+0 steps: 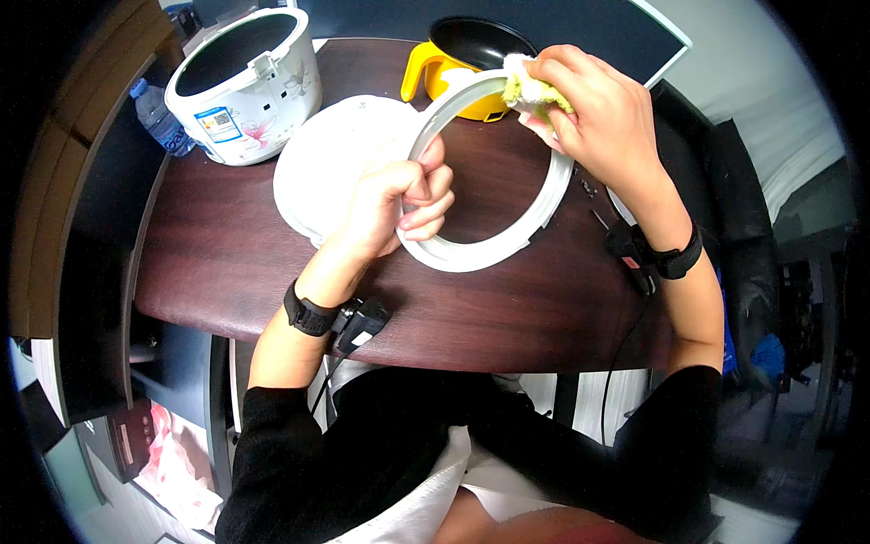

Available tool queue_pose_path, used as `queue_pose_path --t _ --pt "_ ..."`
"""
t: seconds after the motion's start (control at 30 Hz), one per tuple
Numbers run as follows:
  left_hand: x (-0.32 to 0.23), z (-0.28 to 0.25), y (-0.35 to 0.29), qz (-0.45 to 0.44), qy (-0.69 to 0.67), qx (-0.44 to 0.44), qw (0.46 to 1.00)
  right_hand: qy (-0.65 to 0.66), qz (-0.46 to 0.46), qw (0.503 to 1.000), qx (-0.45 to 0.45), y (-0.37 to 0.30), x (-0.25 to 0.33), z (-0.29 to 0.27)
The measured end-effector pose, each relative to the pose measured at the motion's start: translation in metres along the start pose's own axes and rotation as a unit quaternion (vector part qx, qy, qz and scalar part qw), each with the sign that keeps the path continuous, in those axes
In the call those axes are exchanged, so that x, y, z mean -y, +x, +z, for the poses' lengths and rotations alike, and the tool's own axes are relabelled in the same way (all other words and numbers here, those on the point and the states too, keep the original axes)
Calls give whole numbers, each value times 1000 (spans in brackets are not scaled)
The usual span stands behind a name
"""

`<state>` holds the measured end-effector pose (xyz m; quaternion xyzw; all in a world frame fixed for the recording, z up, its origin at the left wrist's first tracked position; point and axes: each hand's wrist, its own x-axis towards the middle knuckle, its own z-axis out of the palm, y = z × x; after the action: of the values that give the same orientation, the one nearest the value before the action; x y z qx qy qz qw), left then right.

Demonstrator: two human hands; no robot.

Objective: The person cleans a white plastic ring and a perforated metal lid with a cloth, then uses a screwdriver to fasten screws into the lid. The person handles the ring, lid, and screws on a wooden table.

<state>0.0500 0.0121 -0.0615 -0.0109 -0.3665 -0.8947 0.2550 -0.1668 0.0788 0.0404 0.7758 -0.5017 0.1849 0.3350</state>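
A white plastic ring (467, 257) is held up over the dark wooden table, tilted toward me. My left hand (394, 201) is closed round its left side. At the ring's upper right, my right hand (594, 113) pinches a green and white cloth (535, 91) against the rim. The fingers hide part of the cloth and of the rim beneath it. Behind my left hand lies a round white lid (313, 172), partly covered by that hand and the ring.
A white rice cooker body (249, 91) with a flower print stands at the back left, beside a water bottle (161, 118). A yellow-handled black pot (480, 45) sits at the back. Small screws (587, 189) and a screwdriver (600, 220) lie near my right forearm.
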Motion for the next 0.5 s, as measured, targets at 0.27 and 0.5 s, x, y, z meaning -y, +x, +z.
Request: queue_pose_path --t 0.27,0.5 --pt "3 -2 0 13 -36 23 999 -30 57 998 11 -32 -7 2" --pt "4 -5 1 16 -51 29 998 -15 87 996 -11 -61 -2 16"
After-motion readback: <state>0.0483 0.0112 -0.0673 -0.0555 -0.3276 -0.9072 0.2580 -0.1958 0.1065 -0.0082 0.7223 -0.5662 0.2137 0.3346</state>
